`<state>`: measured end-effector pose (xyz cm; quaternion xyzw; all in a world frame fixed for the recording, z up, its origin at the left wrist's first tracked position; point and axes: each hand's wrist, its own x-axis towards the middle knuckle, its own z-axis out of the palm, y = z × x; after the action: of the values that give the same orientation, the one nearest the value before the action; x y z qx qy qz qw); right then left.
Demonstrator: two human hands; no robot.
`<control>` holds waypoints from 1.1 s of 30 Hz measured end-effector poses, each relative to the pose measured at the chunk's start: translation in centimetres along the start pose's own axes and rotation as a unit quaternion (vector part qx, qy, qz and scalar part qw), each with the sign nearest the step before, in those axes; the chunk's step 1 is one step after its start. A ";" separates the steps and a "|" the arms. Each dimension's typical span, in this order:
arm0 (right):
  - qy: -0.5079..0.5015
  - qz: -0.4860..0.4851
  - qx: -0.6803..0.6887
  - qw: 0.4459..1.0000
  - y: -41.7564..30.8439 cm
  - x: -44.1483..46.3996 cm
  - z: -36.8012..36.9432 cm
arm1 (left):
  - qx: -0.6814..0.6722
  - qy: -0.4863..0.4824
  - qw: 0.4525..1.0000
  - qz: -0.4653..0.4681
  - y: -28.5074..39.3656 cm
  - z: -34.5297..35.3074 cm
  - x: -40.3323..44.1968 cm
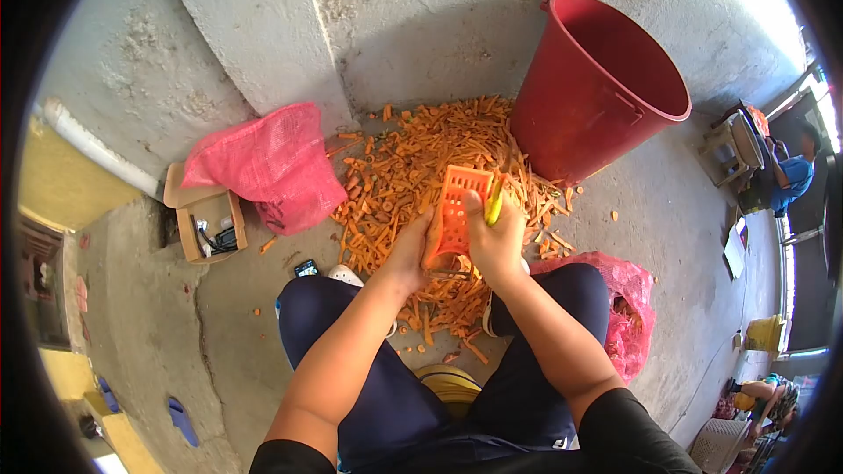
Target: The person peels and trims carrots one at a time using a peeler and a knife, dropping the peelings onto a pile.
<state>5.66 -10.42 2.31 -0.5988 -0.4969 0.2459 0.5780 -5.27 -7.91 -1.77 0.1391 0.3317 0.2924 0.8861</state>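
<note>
Left hand (414, 244) grips beside curled right hand (497, 240).

No text is legible, including dark marks (274, 214) on the pink sack (272, 158).

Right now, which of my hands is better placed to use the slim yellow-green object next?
Probably your right hand: it holds the slim yellow-green object, while your left hand supports the orange perforated plastic piece from its left side.
</note>
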 end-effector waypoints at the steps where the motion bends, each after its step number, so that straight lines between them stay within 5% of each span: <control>1: -0.004 0.006 -0.020 1.000 0.5 0.0 0.0 | 0.001 -0.020 1.000 -0.001 -0.1 -0.2 0.2; 7: -0.007 0.002 -0.093 0.996 0.6 0.5 0.0 | 0.022 -0.056 0.998 -0.027 -0.1 -0.3 0.0; 11: 0.171 -0.053 -0.181 0.967 3.5 5.0 -2.5 | 0.078 -0.144 0.985 -0.046 -0.9 -1.3 0.0; 13: 0.269 0.039 -0.059 0.960 2.4 7.1 -4.7 | 0.098 -0.209 0.971 -0.068 -0.9 -1.1 -0.8; 15: 0.272 0.095 0.008 0.958 3.1 7.8 -6.4 | 0.107 -0.161 0.978 -0.074 -0.8 -0.6 -1.4; 24: -0.020 0.077 0.025 0.997 -1.0 -0.1 -0.8 | 0.004 -0.031 0.998 -0.059 -0.5 -0.3 -0.6; 33: -0.010 0.023 -0.139 0.990 0.2 -0.3 -0.3 | -0.001 -0.069 0.996 -0.047 -0.8 -1.0 0.2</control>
<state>5.88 -10.78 2.13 -0.6822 -0.5181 0.1934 0.4783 -5.43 -8.37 -2.95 0.1424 0.2753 0.2399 0.9200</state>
